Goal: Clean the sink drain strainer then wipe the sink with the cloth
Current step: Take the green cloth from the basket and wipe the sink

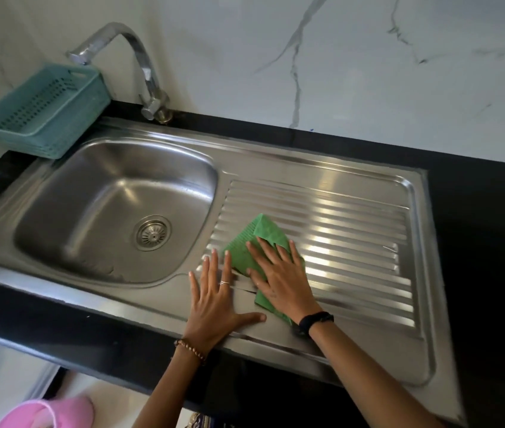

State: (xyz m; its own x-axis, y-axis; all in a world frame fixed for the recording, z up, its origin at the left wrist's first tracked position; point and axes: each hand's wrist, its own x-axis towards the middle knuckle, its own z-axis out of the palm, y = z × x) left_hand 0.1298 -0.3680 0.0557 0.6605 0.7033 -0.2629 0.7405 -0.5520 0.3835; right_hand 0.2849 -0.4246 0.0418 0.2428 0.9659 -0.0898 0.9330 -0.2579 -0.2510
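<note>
A steel sink (59, 186) has a round drain strainer (152, 233) seated in the bottom of its basin. To the right of the basin lies the ribbed drainboard (353, 230). A green cloth (245, 251) lies spread on the drainboard's near left part. My right hand (279, 279) presses flat on the cloth, fingers spread. My left hand (214, 301) rests flat on the steel rim just left of the cloth, fingers apart, holding nothing.
A chrome tap (140, 63) rises behind the basin, its spout pointing left. A teal plastic basket (69, 118) sits at the back left corner. Black countertop (486, 230) surrounds the sink. A white marble wall (368, 72) stands behind. Something pink (56, 412) lies on the floor.
</note>
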